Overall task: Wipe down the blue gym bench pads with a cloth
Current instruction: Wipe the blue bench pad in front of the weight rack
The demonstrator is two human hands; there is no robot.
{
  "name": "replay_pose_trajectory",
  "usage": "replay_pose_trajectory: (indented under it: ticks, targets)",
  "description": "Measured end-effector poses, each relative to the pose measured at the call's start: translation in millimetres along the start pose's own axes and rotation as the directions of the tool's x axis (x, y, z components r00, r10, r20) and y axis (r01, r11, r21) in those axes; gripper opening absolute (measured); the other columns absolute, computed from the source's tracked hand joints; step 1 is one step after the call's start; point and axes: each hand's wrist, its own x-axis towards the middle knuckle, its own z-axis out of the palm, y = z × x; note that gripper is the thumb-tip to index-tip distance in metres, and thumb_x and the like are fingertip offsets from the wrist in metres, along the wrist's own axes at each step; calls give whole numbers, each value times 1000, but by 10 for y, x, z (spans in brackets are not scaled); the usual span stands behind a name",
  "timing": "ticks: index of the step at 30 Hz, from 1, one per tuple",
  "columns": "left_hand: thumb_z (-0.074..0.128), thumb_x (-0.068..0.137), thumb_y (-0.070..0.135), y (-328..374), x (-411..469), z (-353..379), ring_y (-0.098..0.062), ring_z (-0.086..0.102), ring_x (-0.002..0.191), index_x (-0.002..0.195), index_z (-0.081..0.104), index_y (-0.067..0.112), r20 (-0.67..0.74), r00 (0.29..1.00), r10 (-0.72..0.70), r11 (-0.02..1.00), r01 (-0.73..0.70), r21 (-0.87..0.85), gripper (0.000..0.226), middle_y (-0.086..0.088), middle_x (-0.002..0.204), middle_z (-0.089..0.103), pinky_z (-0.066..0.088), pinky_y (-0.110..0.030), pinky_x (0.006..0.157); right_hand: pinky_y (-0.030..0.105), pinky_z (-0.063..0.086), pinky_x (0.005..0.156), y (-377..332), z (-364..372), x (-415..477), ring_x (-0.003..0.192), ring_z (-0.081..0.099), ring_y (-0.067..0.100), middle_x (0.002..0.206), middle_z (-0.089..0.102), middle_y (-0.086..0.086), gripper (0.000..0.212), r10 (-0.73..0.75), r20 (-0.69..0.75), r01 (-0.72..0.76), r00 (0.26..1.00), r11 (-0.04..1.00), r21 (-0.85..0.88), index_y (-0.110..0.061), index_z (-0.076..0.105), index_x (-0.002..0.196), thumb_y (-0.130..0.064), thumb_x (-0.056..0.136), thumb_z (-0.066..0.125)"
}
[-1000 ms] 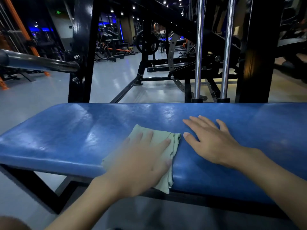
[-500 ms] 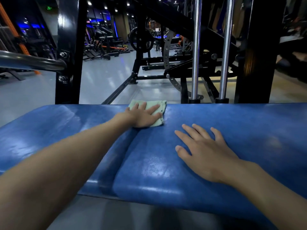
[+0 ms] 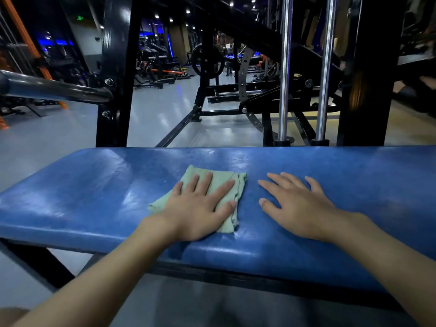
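While my left hand (image 3: 200, 208) is lying flat with its fingers spread, I am pressing the pale green cloth (image 3: 226, 185) down against the blue bench pad (image 3: 94, 197), palm on top rather than gripping it. The cloth is showing past my fingertips and thumb, its frayed right side trailing toward the pad's near edge. My right hand (image 3: 295, 208) is resting just beside it, also flat and open, holding nothing, its palm bearing straight on the blue vinyl. Both hands are sitting around the middle of the pad, between its far edge and its near edge, and my bare forearms are reaching in across the near edge. The pad is shining with streaky reflections, most of all toward its left end. Beyond the far edge, black machine uprights (image 3: 118, 79) and two chrome guide rods (image 3: 285, 67) are standing on the grey floor (image 3: 59, 138), and a dark steel bar (image 3: 54, 89) is jutting in from the left.
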Motion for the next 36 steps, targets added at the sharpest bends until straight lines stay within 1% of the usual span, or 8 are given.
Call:
replay_pose_trajectory:
  ticks: [4, 6, 8, 13, 19, 24, 30, 36]
  targets:
    - [-15, 68, 77, 69, -516, 44, -23, -9, 153, 146, -15, 60, -32, 999, 6, 1000, -6, 25, 79, 3, 167, -11, -2, -48, 122, 53, -5, 120, -76, -61, 22, 152, -4, 11, 166, 5, -10, 60, -21, -74, 20, 997, 1000, -3, -32, 18, 156, -55, 101, 24]
    - [-15, 67, 77, 70, -537, 42, -23, -10, 153, 145, -16, 61, -29, 1000, 2, 1000, -2, 17, 80, 3, 167, -12, -2, -49, 122, 52, -6, 120, -123, -54, 39, 151, -6, 10, 166, 2, -11, 62, -24, -83, 28, 996, 999, 46, -34, 14, 156, -58, 100, 22]
    - [-13, 67, 78, 57, -456, 31, -24, -9, 153, 145, -15, 61, -14, 1000, -3, 1000, 3, 9, 80, 3, 167, -11, -1, -50, 121, 53, -8, 120, -154, -3, 59, 151, -11, 10, 165, -4, -12, 64, -28, -24, 28, 999, 999, 33, -34, 8, 157, -61, 100, 17]
    - [12, 93, 72, -96, 203, -41, -25, -4, 153, 148, -5, 60, -2, 1000, -27, 1000, 27, 9, 59, 0, 167, -4, 1, -53, 120, 53, -8, 119, -157, 71, 88, 150, -13, 10, 165, -10, -13, 64, -8, 1, 8, 1000, 1000, -15, -34, 5, 157, -60, 99, 14]
    - [12, 93, 73, -277, 1315, -180, -27, -3, 153, 150, -2, 57, 39, 996, -74, 997, 75, -20, 62, -2, 168, -3, 1, -56, 120, 53, -7, 120, -165, 73, 75, 150, -15, 10, 165, -10, -11, 64, -11, -17, 10, 1000, 999, -40, -34, 2, 156, -59, 99, 12]
    - [10, 90, 76, -319, 1658, -234, -30, 0, 153, 151, -2, 56, 57, 995, -85, 996, 87, -22, 65, -5, 167, 1, 1, -58, 119, 51, -7, 120, -153, 70, 73, 150, -13, 9, 165, -8, -13, 63, -3, -35, 2, 999, 999, -34, -36, 5, 156, -60, 98, 14]
    - [10, 93, 72, -279, 1123, -116, -30, -4, 153, 151, -4, 55, 35, 999, -27, 1000, 26, 16, 62, -4, 167, -3, -1, -55, 120, 49, -6, 121, -159, 49, 78, 150, -11, 6, 165, -5, -15, 62, 11, -26, -11, 1000, 1000, -8, -37, 7, 156, -60, 99, 17]
    - [7, 93, 71, -188, -19, -16, -26, -8, 153, 150, -9, 56, 12, 998, 54, 998, -54, 31, 61, -3, 167, -8, -2, -52, 121, 48, -8, 121, -198, -8, 67, 151, -5, 7, 165, 5, -15, 60, 23, -50, -21, 998, 999, 50, -35, 20, 154, -58, 99, 26]
